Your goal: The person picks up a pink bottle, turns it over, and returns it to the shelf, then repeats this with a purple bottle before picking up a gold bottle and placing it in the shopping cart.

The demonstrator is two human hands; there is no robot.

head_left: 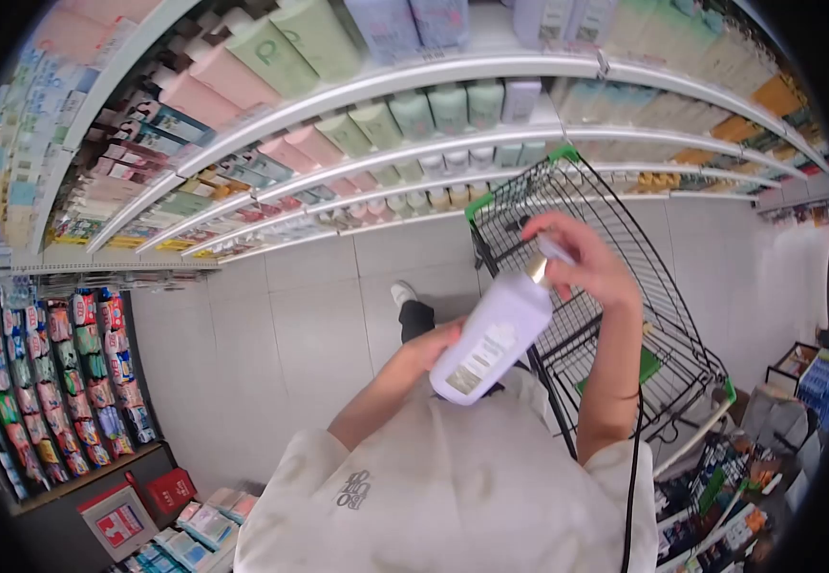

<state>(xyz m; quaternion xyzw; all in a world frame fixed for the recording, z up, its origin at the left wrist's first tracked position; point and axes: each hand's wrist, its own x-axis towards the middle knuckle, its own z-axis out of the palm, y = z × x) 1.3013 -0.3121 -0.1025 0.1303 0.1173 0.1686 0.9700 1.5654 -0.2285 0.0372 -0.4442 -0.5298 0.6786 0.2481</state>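
Lavender-white plastic bottle (496, 334), tall and slim, is held up in front of the person's chest, tilted so its cap end points up and to the right. A printed label shows on its lower half, and a gold collar sits just under the cap.

The left hand (434, 344) is closed around the lower part of the bottle from behind. Only the thumb side and wrist show past the bottle's edge. The right hand (582, 263) is curled over the top of the bottle, with its fingers wrapped around the cap. Both forearms are bare and rise from a cream short-sleeved shirt (453, 497) that fills the bottom of the view. A thin black cord (636, 458) hangs down along the right arm.

Just behind the bottle and the right hand stands a black wire shopping cart (529, 205) with green corner trim. Below it lies a floor (281, 325) of pale square tiles, where a white shoe (402, 291) and a dark trouser leg show.

White store shelves (386, 81) curve across the top of the view, packed with rows of pastel green, pink and pale bottles. At far left, another rack holds colourful pouches (61, 382), well apart from the hands.
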